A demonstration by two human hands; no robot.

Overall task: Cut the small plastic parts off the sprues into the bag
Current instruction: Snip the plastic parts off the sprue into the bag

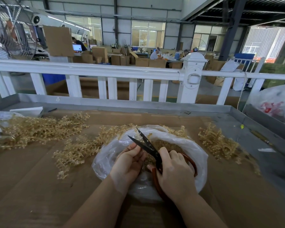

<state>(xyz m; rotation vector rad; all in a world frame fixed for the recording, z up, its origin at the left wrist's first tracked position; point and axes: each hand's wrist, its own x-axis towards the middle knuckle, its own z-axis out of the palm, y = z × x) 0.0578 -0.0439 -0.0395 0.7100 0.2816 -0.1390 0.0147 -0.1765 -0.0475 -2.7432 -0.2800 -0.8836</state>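
Both hands meet above the rolled-down clear plastic bag (184, 145) of cut amber bits. The right hand (174, 175) grips black-bladed, red-handled scissors (146, 145), blades spread. The left hand (128, 163) pinches a translucent amber sprue (140, 135) between them.

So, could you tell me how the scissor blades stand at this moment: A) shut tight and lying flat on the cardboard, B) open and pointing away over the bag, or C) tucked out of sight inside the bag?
B: the scissors, held by the right hand, have their two dark blades spread apart above the plastic bag.
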